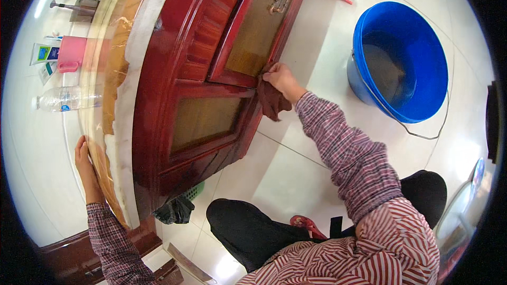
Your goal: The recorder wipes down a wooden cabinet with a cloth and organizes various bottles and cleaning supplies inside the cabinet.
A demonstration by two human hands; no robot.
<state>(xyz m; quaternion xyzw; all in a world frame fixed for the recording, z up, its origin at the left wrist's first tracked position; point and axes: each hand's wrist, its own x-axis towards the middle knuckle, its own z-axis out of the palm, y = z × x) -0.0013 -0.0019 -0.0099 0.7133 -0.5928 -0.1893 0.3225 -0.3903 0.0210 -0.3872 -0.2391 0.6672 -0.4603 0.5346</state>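
Cloth, brown, in head view just off centre toward one o'clock, pinched between thumb and fingers of right hand at corner of door on red-brown cabinet. At half past eight, left hand, fingers straight and unclenched, along edge of marbled counter. Blue bucket on tiled floor at two; clear bottle at nine; pink cup near ten.
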